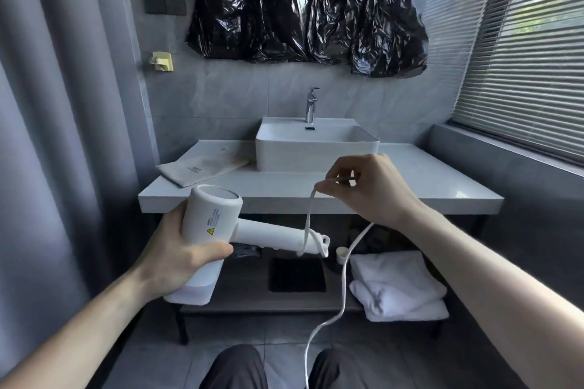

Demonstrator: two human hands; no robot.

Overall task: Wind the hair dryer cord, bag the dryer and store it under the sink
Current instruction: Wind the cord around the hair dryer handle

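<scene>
dryer: white hair dryer (218, 221) up in the air in front of the counter, barrel standing upright with its round end on top, handle sticking out sideways toward the right hand

left hand: left hand (177, 249) has the barrel in a proper grip, fingers curled round the far side and the thumb lying across the front just under the handle joint

cord: white cord (308, 215) already has a couple of loops round the far tip of the handle. From there it climbs to the right hand, then drops from under that wrist in a loose wavy line down past the knees and out of the bottom of the shot

right hand: right hand (366, 186) sits higher than the left and off to its right, just above the handle tip, pinching the cord between thumb and fingertips, other fingers loosely curled

bag: flat pale pouch (202, 169) lying on the counter beyond the left hand, touching neither hand, right beside the sink basin (316, 148)

counter: white counter (442, 186) runs behind both hands, tap (312, 104) at the back of the basin

under the sink: low shelf (259, 300) below the hands, with a dark mat (297, 275) under the handle and folded white towels (398, 287) below the right forearm

wall: crinkly black plastic sheet (309, 3) hung above the basin, slatted blinds (531, 50) out past the right hand
</scene>
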